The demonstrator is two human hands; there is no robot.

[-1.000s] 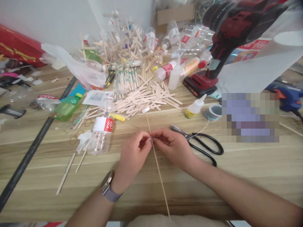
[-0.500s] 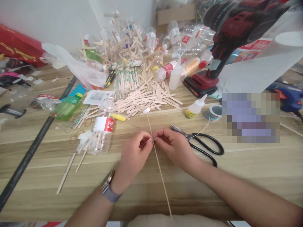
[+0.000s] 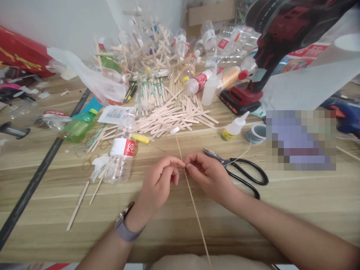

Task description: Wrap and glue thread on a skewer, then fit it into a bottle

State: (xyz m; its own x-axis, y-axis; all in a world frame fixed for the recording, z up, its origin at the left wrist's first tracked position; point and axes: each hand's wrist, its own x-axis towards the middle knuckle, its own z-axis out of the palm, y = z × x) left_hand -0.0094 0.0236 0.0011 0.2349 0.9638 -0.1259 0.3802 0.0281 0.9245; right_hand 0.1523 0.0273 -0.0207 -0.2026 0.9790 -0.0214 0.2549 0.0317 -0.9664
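A thin wooden skewer (image 3: 194,202) runs from a white bottle cap (image 3: 174,130) down toward my body. Thumb and fingertips of my right hand (image 3: 209,176) pinch the skewer where a thin string (image 3: 239,156) crosses it. My left hand (image 3: 160,178) is on the other side, its index fingertip touching that crossing and its other fingers curled around the short end of the string. From my right hand the string leads over black-handled scissors (image 3: 239,170) to a grey spool (image 3: 255,134). How the string wraps the skewer is too small to make out.
A clear bottle (image 3: 122,161) lies left of my hands, near loose craft sticks (image 3: 165,120). Behind the scissors are a glue bottle (image 3: 233,127) and a red drill (image 3: 261,63). Plastic bottles pile up at the back. A dark bar (image 3: 39,168) crosses the left side.
My left index finger has straightened toward the crossing, and its thumb has drawn back and down from the skewer. My right hand keeps its pinch. The view has shifted slightly.
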